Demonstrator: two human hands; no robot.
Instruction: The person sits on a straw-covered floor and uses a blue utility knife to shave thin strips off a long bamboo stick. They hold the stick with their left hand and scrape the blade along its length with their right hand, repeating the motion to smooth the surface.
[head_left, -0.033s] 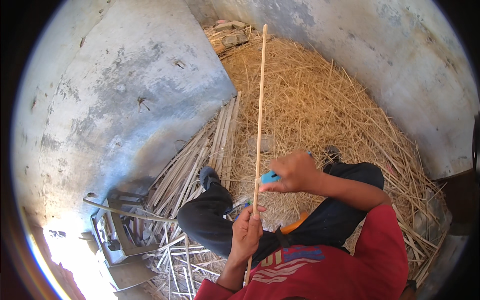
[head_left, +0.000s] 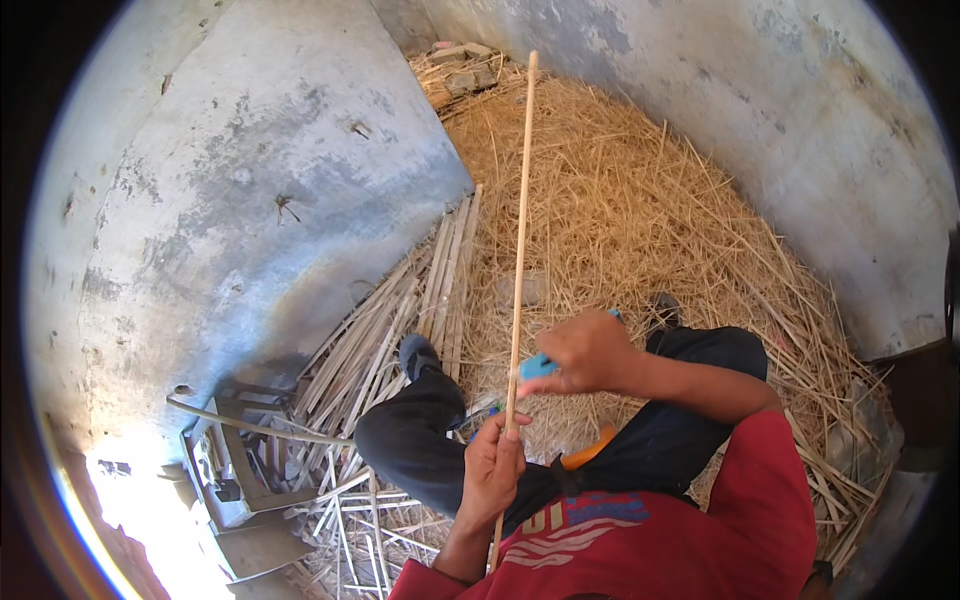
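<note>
A long, thin, pale wooden or bamboo strip point(head_left: 523, 220) runs upward from my lap, its far tip over the straw. My left hand point(head_left: 494, 465) is closed around its lower part, thumb on top. My right hand point(head_left: 590, 350) is wrapped around a flat blue hand tool point(head_left: 538, 367). That tool's front end meets the strip just above my left hand; its edge is too small to make out. Below my right hand, an orange curved object point(head_left: 590, 450) lies between my legs, partly hidden.
Loose straw or shavings point(head_left: 640, 200) cover the floor ahead. Many split strips point(head_left: 370, 325) lie to the left, beside a worn plastered wall point(head_left: 280, 150). A boxy frame point(head_left: 225, 470) stands at lower left, with a curved rod point(head_left: 260, 427) sticking out over it.
My right hand and the blue tool have slid slightly down the strip, toward my left hand. The strip's far tip has shifted a little. My left hand stays in place.
</note>
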